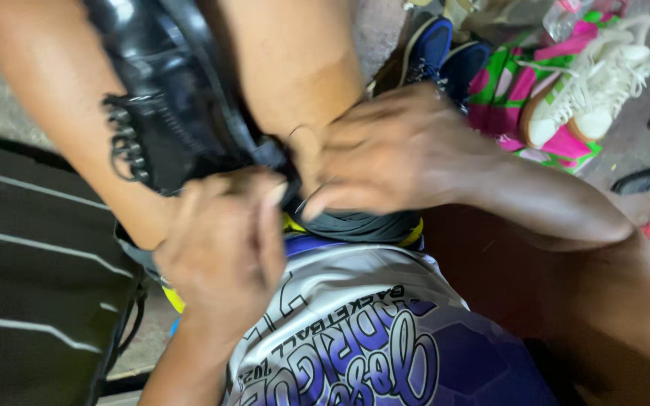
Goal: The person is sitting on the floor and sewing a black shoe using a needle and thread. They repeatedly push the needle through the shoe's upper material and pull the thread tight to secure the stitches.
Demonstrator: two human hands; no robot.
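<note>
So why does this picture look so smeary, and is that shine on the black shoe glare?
Head view: the right hand and left hand are motion-blurred; the black shoe shows pale glare near its top; the white sneaker behind looks soft and bright.

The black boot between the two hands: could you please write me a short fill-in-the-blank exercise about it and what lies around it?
1. The boot held between the knees is ____ in colour.
2. The left hand and the right hand both work at the boot's ____ end.
3. The white sneaker at the upper right rests on a pink and ____ cloth.
4. Beside that cloth stands a pair of ____ shoes.

Missing words: black; lower; green; blue
</note>
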